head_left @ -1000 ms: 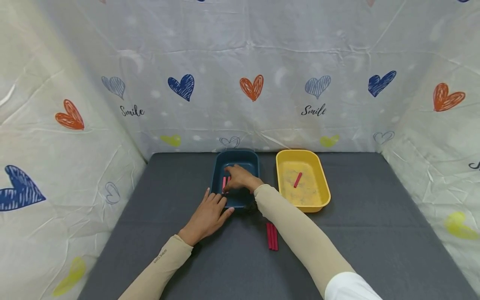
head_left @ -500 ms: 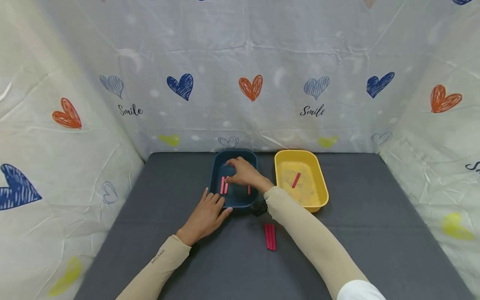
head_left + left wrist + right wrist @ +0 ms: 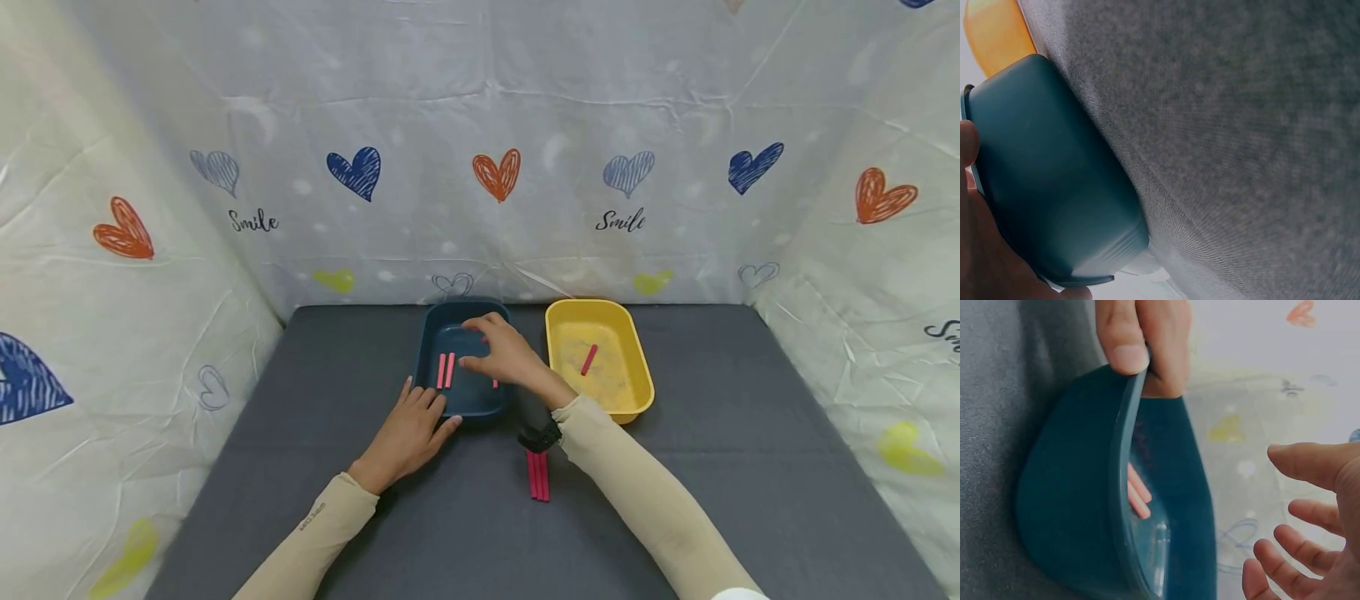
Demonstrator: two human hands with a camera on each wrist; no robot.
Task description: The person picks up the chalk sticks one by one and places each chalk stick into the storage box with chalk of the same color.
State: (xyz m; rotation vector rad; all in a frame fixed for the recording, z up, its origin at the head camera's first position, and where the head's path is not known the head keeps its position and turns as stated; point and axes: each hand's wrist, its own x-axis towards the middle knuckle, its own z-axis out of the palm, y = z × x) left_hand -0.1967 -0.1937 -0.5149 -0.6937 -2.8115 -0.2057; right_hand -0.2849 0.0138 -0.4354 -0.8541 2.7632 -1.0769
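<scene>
My left hand (image 3: pixel 405 437) grips the near left rim of a dark blue bin (image 3: pixel 468 407); in the right wrist view its thumb lies outside the bin's wall and the fingers inside. Above the bin's right side hovers my right hand (image 3: pixel 513 358), thumb and fingers spread apart with nothing between them. Two light pink sticks (image 3: pixel 446 372) lie side by side on the bin floor. Another short pink stick (image 3: pixel 495 384) shows partly from under the right hand. The left wrist view has the bin's outer wall (image 3: pixel 1060 169) filling its left side.
To the right stands a yellow bin (image 3: pixel 641 392) with one red stick (image 3: pixel 589 359) inside. Several dark pink sticks (image 3: pixel 538 479) lie together on the grey table (image 3: pixel 465 533), partly behind the black wrist camera (image 3: pixel 540 436). A printed curtain (image 3: pixel 420 108) encloses the back and sides.
My right hand has drawn back to the right, uncovering the two light pink sticks in the blue bin. My left hand keeps its place at the rim.
</scene>
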